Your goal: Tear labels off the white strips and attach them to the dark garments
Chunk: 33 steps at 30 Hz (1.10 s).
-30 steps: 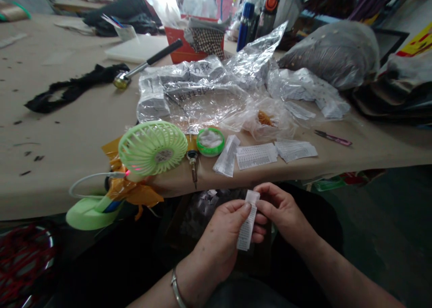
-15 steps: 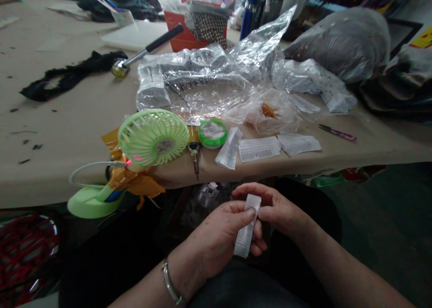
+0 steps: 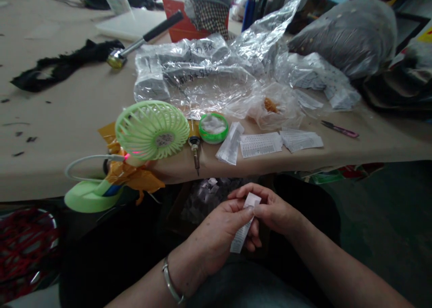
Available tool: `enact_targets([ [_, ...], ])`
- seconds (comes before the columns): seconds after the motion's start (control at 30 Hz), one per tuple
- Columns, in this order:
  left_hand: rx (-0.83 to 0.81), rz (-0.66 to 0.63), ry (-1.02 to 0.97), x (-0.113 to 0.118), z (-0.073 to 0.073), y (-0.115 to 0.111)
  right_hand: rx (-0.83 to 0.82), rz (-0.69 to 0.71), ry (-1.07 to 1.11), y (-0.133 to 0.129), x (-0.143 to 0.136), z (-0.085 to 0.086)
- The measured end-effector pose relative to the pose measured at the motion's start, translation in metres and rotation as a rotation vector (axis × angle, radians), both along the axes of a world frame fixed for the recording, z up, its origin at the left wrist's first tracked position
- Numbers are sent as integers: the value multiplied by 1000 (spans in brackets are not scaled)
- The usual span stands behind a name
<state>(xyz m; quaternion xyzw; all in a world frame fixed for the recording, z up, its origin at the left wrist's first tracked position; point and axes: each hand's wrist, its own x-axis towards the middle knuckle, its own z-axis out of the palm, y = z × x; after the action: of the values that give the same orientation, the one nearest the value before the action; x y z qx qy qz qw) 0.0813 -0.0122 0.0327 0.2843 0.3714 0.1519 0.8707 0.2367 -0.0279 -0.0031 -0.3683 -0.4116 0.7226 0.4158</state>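
Note:
Both my hands meet over my lap, below the table's front edge. My left hand (image 3: pixel 216 236) pinches a narrow white printed label strip (image 3: pixel 243 225) between thumb and forefinger. My right hand (image 3: pixel 275 213) grips the strip's folded upper end from the right. The strip hangs down between the two hands, slightly tilted. A metal bangle sits on my left wrist.
On the brown table (image 3: pixel 67 114) stand a green desk fan (image 3: pixel 151 130), a green round tub (image 3: pixel 213 128), a soldering iron (image 3: pixel 195 151), flat label stacks (image 3: pixel 261 144), crumpled plastic bags (image 3: pixel 209 78), a hammer (image 3: pixel 145 33), small pink-handled snips (image 3: pixel 339 129) and black fabric (image 3: pixel 60 65).
The view has tipped slightly, so the table sits higher in frame. My hands have closed together and the label strip has tilted, with less of it showing.

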Motion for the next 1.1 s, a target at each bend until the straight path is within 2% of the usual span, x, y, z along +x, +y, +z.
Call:
enact_targets([
  [0.07, 0, 53, -11, -2, 0, 1, 143, -79, -198, -2, 1, 6],
  [0.17, -21, 110, -23, -5, 1, 3, 458, -220, -576, -5, 3, 14],
  [0.23, -19, 121, -23, -6, 1, 3, 627, -258, -767, -6, 4, 18],
  [0.33, -13, 131, -14, -7, 0, 3, 759, -261, -887, -6, 2, 21],
  [0.43, -16, 134, -8, -7, 0, 3, 822, -276, -922, -6, -2, 21],
  [0.57, -9, 139, -4, -7, 1, 3, 749, -279, -881, -8, -5, 19],
  [0.73, 30, 188, 5, -9, -2, 2, 308, -351, -539, -4, -10, 17],
  [0.83, 73, 235, 45, -11, -3, 2, 133, -348, -355, 5, -16, 19],
  [0.97, 151, 278, 114, -11, 1, 3, 59, -304, -288, 14, -24, 20],
  [1.1, 222, 318, 162, -16, 2, 4, 70, -265, -277, 19, -34, 21],
])
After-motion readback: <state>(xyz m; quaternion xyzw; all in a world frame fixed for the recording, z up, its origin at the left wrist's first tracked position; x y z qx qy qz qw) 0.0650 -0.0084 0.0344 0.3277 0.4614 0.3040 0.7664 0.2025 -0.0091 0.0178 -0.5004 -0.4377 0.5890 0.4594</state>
